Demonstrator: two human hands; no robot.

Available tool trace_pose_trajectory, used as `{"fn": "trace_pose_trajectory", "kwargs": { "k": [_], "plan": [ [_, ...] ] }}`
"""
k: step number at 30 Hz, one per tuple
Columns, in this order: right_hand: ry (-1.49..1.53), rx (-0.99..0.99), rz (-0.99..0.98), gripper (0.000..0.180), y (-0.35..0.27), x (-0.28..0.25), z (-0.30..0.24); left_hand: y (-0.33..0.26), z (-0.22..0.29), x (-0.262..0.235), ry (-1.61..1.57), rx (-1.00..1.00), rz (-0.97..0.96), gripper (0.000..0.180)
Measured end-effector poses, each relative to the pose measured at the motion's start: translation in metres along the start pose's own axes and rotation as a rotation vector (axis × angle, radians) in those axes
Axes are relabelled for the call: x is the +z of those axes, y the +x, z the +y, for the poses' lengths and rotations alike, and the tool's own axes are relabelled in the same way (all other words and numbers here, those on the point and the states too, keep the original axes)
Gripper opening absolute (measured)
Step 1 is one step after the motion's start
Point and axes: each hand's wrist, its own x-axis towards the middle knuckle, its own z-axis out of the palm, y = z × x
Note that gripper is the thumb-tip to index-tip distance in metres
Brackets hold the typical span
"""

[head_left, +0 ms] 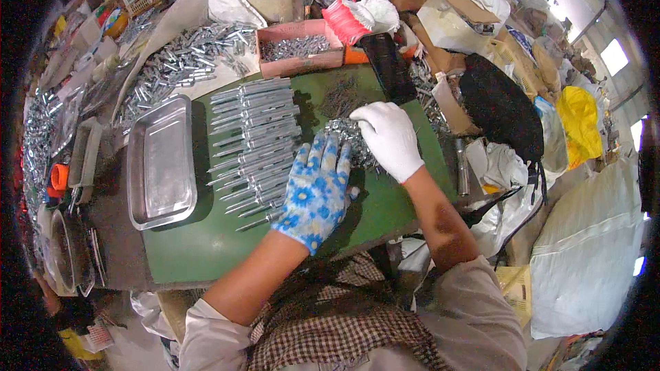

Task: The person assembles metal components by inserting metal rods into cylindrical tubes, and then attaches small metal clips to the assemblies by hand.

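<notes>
While both gloved hands work over the green board (206,247), one empty metal tray (162,162) lies at the board's left edge, long side running away from the person. Just right of the tray, on the board, a row of long metal bolts (254,141) lies side by side, more than a dozen; the exact count cannot be told. Right of that row, near the board's middle, the left hand (315,192), in a blue flowered glove, lies flat with fingers spread, its fingertips touching one small heap of silvery metal parts (346,139); it grips nothing visible. The right hand (389,139), in a white glove, covers the heap's right side with fingers curled down into it; whether it holds any piece cannot be told. Behind the board's far edge stands one pink box (300,60) filled with small metal pieces, and left of that box a large loose pile of similar parts (182,62) spreads on white sheeting.
</notes>
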Motion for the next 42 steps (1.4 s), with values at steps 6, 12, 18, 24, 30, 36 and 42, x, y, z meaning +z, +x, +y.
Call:
{"fn": "trace_pose_trajectory", "kwargs": {
  "k": [6,12,18,24,30,36,42],
  "plan": [
    [-0.132,0.044,-0.048,0.018,0.036,-0.002,0.022,0.034,0.004,0.012,-0.116,0.056,-0.094,0.072],
    [-0.09,-0.016,-0.077,0.012,0.075,0.039,0.004,0.02,0.004,0.007,-0.047,0.085,-0.189,0.073],
    [-0.173,0.056,-0.183,0.007,0.073,0.033,0.01,0.016,0.013,0.009,-0.005,0.136,-0.224,0.074],
    [-0.207,-0.057,-0.022,0.01,0.059,0.031,0.005,0.005,0.016,0.011,-0.02,0.157,-0.185,0.071],
    [0.134,0.069,-0.031,0.016,0.038,-0.007,0.006,0.023,-0.01,0.007,-0.077,0.155,0.302,0.033],
    [0.713,0.234,-0.209,0.022,0.017,-0.032,0.003,0.051,-0.042,-0.012,-0.247,-0.045,0.273,0.044],
    [0.88,0.373,-0.387,0.02,0.009,-0.04,-0.007,0.052,-0.041,0.002,-0.488,-0.05,0.374,0.039]
  ]
}}
